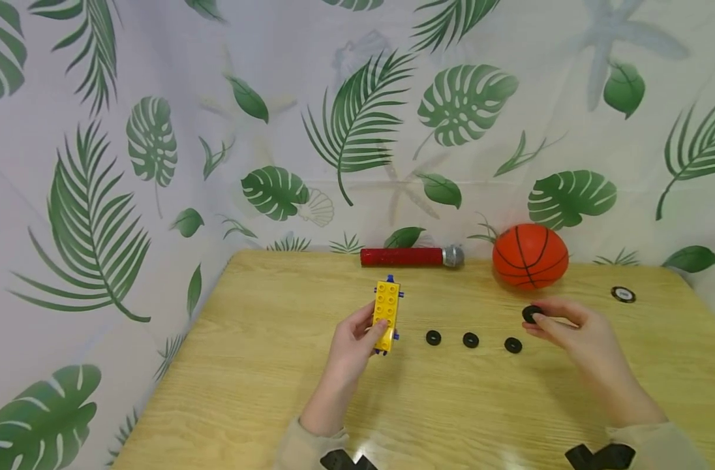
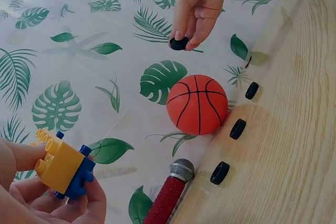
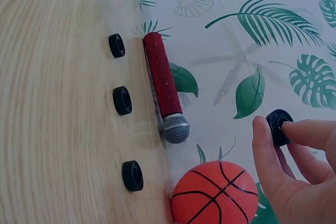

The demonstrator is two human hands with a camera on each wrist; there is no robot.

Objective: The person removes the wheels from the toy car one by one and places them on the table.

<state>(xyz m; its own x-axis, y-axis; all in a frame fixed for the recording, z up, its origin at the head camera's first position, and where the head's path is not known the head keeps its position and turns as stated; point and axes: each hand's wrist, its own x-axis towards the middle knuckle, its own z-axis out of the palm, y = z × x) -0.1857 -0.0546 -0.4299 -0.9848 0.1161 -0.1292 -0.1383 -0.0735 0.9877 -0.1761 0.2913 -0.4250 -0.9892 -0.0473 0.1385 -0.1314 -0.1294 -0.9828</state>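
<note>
My left hand [image 1: 353, 339] holds a yellow studded toy brick base [image 1: 387, 307] above the table, thumb across its studded face. Blue axle stubs stick out from its sides, and a blue underside [image 2: 83, 176] shows in the left wrist view. Between thumb and fingers my right hand [image 1: 580, 333] pinches a small black toy tire [image 1: 532, 314], raised over the table on the right. Three more black tires lie in a row between the hands: one near the brick base [image 1: 433, 337], a middle tire [image 1: 471, 340] and a right tire [image 1: 513, 344].
A red microphone [image 1: 401, 257] with a silver head lies along the back edge of the wooden table [image 1: 263, 365]. Right of it sits an orange toy basketball [image 1: 530, 256]. A black-and-white round chip [image 1: 623, 294] lies farther right. Behind hangs a leaf-patterned cloth [image 1: 357, 215].
</note>
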